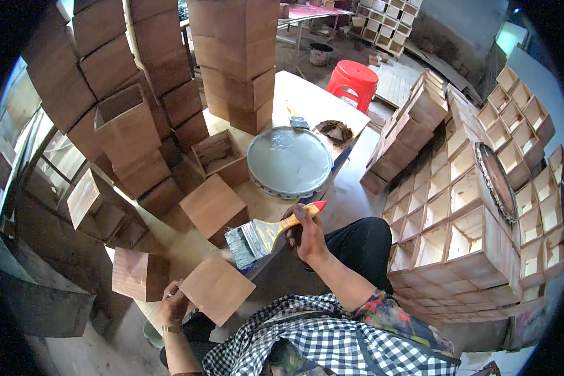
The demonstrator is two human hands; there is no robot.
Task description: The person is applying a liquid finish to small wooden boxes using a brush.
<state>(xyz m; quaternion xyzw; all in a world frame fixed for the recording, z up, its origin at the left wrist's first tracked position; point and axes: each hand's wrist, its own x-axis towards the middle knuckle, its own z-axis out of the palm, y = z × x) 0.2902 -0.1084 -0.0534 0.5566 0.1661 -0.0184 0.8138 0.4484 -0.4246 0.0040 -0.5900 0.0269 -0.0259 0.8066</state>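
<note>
Wooden box (217,287): low in front, left hand (172,305) pinches its left corner
Paintbrush (271,232): right hand (307,235) fingers wrapped tight around the handle
Bristles: point down-left, above the box, right hand nearer
Glue basin (289,161): on the table, farther away

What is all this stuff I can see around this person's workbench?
Stained wooden boxes: many, reddish brown, stacked at the back and left of the table.
Loose stained boxes: a few, brown, on the table near the hands.
Held box: one, brown, at the lower left, gripped by the left hand.
Unstained wooden boxes: many, pale, stacked open-faced on the right.
Basin: one, round, whitish grey, mid table.
Paintbrush: one, wide, yellow handle with red tip, in the right hand.
Small brush: one, behind the basin.
Crumpled rag: one, dark brown, beside the basin.
Stool: one, red plastic, beyond the table.
Table: one, pale wood.
Left hand: holds the box.
Right hand: grips the paintbrush handle.
</note>
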